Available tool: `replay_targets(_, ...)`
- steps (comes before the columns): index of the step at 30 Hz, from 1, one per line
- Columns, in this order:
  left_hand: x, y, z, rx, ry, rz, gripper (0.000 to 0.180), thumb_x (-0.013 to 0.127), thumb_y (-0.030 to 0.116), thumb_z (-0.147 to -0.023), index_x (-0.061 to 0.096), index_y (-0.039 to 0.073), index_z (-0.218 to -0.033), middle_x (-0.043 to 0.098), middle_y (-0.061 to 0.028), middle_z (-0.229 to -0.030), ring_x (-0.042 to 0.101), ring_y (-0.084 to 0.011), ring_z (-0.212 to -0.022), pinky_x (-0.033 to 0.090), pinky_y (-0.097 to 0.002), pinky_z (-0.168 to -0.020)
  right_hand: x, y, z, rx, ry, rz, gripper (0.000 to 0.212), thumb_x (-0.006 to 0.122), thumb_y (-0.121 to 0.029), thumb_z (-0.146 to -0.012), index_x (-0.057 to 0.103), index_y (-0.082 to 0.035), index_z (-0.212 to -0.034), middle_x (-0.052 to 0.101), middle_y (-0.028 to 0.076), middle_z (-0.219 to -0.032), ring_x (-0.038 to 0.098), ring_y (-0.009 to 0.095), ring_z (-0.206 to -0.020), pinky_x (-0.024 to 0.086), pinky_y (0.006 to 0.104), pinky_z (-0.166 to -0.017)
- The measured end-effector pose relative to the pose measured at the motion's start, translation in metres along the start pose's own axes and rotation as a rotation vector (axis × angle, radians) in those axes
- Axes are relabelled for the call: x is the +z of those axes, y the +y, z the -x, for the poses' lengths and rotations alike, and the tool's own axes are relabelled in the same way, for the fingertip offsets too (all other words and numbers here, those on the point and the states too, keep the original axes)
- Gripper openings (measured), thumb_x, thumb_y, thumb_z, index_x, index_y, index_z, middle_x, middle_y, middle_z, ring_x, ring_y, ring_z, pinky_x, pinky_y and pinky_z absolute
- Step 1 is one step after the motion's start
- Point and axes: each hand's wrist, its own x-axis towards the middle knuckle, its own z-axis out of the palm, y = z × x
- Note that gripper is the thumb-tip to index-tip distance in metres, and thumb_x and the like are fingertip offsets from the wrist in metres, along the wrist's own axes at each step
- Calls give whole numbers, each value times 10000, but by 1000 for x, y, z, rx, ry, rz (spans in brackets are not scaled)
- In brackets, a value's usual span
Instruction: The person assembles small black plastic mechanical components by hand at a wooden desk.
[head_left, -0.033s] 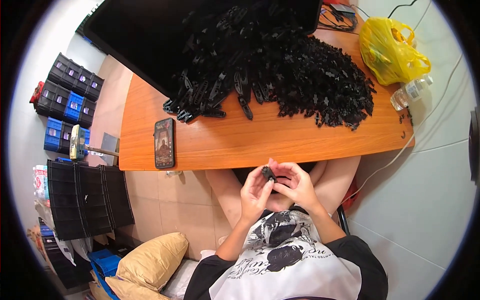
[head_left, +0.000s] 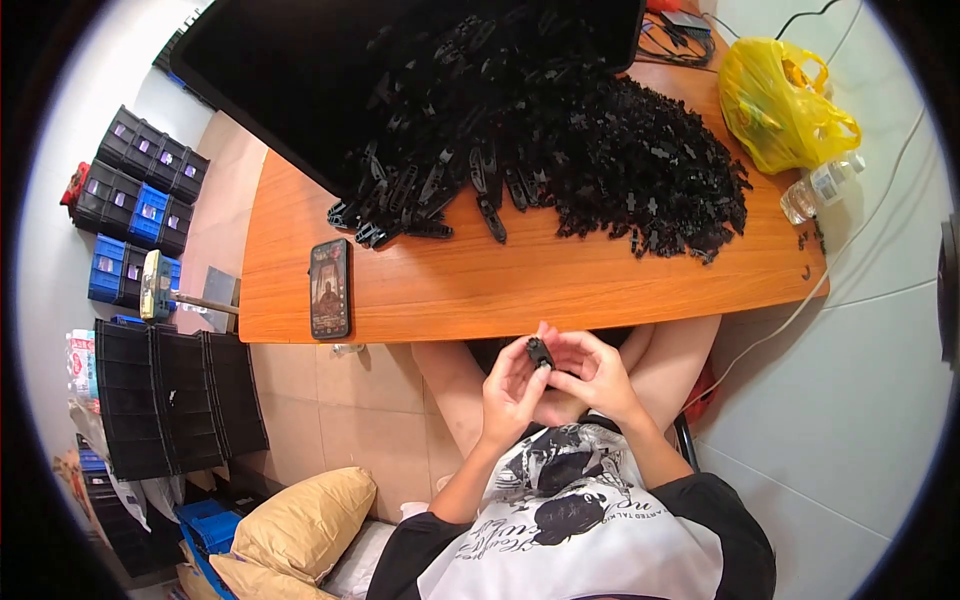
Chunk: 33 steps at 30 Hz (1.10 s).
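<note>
Nothing has moved since the earlier frame: both hands sit in the same spot just below the table's near edge, over the lap. Left hand (head_left: 510, 385) and right hand (head_left: 590, 375) are pressed close, fingertips of both pinching one small black plastic part (head_left: 540, 352) between them. Held over bare knees and floor tiles rather than over the table (head_left: 520, 290), the piece could slip and drop out of reach if the grip loosens. A big heap of black parts (head_left: 560, 150) fills the far side; a phone (head_left: 330, 288) lies at the near left edge, a yellow bag (head_left: 780, 105) at the far right corner.
</note>
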Motion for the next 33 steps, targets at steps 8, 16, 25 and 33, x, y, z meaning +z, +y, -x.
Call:
replay_targets(8,-6,2,9,5,-76,-79,380,531,-87,-808,444,-81,-1178,503,-203,-1205,455,-244,-1167,353,-340,-994,2,-6,14,-116,-29,505,228,667,7,-731,570,56,-931,597,87,-901,589,143,-830,486,270,-761)
replay_targets(16,-10,-2,18,-92,23,-91,309,541,-63,-816,480,-64,-1119,580,-166,-1108,563,-181,-1009,443,-286,-882,12,-7,16,-144,-21,602,243,677,-52,-727,582,28,-936,607,110,-855,620,191,-765,499,278,-686)
replay_targets(25,-19,-21,33,-75,62,-230,266,531,-25,-834,512,-51,-1098,600,-146,-1060,579,-184,-979,443,-289,-863,-23,-15,22,-199,-71,704,294,664,-36,-732,587,12,-1011,616,105,-920,607,161,-801,485,273,-706)
replay_targets(33,-32,-66,5,290,-145,-1061,294,585,-28,-770,568,-6,-1062,609,-167,-1003,592,-291,-947,465,-318,-818,-100,-58,-41,-380,746,966,127,626,-37,-770,628,-11,-894,587,73,-809,559,167,-619,452,264,-582)
